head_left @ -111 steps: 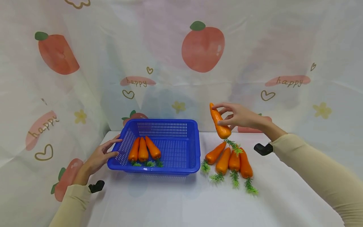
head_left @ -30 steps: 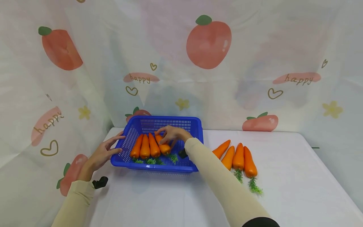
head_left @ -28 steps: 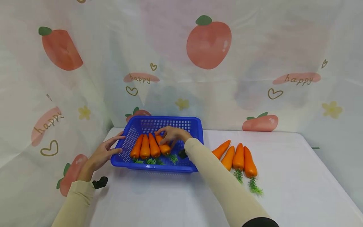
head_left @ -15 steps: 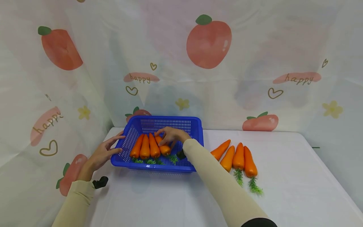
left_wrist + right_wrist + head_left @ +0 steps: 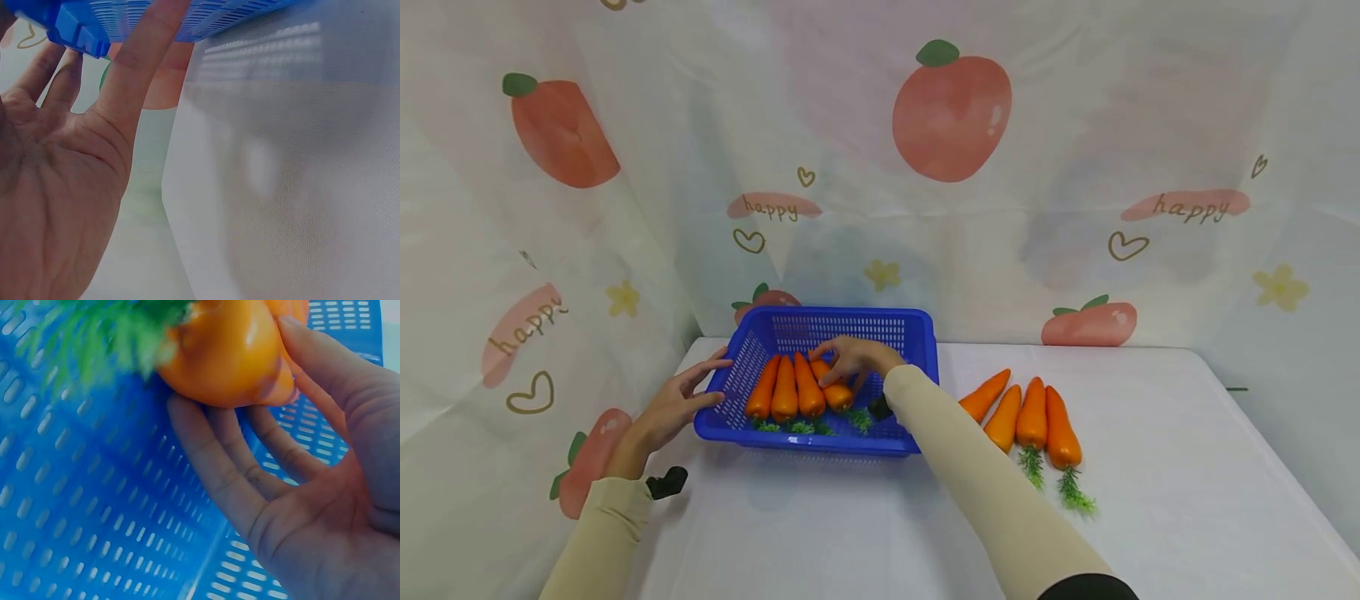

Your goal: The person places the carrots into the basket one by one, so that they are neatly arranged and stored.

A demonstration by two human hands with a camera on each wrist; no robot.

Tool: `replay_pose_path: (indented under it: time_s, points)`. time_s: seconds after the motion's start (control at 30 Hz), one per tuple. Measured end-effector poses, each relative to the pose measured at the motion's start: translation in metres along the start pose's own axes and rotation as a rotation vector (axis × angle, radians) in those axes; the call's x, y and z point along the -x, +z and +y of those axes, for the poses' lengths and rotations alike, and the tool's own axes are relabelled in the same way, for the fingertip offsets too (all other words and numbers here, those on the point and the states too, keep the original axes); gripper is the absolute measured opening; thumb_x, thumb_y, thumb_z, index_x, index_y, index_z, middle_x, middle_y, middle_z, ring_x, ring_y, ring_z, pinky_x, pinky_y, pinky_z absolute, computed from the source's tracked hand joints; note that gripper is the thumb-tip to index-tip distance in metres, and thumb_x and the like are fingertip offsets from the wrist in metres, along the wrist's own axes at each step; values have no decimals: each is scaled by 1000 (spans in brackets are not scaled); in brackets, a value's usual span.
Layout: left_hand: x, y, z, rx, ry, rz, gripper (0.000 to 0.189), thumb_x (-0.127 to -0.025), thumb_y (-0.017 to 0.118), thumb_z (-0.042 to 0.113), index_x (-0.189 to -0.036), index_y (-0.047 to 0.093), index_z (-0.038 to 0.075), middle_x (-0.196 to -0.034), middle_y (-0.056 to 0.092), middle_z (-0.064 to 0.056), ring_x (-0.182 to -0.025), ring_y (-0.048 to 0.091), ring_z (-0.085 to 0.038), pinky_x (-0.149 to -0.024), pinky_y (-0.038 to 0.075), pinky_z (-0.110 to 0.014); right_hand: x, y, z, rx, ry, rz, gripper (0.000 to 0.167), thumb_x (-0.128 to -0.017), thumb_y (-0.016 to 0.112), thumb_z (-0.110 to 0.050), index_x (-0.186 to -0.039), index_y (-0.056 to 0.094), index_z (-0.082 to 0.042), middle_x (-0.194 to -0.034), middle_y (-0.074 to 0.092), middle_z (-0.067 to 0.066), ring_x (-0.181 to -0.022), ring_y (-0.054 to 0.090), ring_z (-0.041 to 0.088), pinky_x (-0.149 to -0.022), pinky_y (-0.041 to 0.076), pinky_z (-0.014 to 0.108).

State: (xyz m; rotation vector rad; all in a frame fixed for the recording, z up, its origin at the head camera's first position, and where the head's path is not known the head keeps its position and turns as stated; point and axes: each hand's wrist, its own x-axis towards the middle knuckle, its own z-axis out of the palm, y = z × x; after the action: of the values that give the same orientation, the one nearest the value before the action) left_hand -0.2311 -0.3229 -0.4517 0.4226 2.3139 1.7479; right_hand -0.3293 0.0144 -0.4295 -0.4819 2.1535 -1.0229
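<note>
In the head view my right hand (image 5: 853, 360) reaches into the blue plastic basket (image 5: 820, 447) and grips an orange carrot (image 5: 838, 398) with a green leafy top. That carrot (image 5: 225, 353) sits between thumb and fingers in the right wrist view, low over the basket's slotted mesh. Three other carrots (image 5: 785, 392) lie side by side just left of it, tips toward the back. My left hand (image 5: 670, 404) touches the basket's left rim with straight fingers; its thumb (image 5: 134, 72) lies against the outer wall in the left wrist view.
Several more carrots (image 5: 1032, 417) lie on the white table (image 5: 1180, 467) right of the basket, partly covered by my right sleeve (image 5: 977, 492). A fruit-printed cloth (image 5: 850, 125) hangs behind and at the left.
My right hand has carried the carrot from above the table at the right, leftward and down into the basket. Over the last second it has hardly moved. The left hand stays at the rim.
</note>
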Motion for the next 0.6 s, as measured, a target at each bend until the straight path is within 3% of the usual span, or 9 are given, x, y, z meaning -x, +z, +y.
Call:
replay_pose_path:
  time_s: [0.27, 0.47, 0.6]
  points:
    - [0, 1, 0, 14, -1, -3, 60, -101, 65, 13, -155, 41, 8, -174, 8, -2, -153, 12, -50, -91, 59, -39, 4, -4, -5, 98, -8, -25, 67, -97, 73, -18, -157, 43, -19, -140, 51, 19, -116, 59, 32, -81, 62, 49]
    - [1, 0, 0, 15, 1, -5, 60, -101, 64, 14, -155, 42, 9, -174, 8, -1, -153, 11, -50, -91, 59, -41, 11, -7, -13, 181, 7, -59, 72, -98, 72, -21, -160, 36, -22, -158, 35, 17, -125, 56, 36, -84, 61, 49]
    - [1, 1, 0, 18, 1, -6, 59, -101, 65, 14, -155, 42, 9, -174, 8, -2, -153, 11, -50, -91, 59, -42, 19, -13, -20, 273, -29, -75, 77, -98, 72, -26, -162, 29, -22, -166, 25, 15, -130, 54, 39, -85, 61, 50]
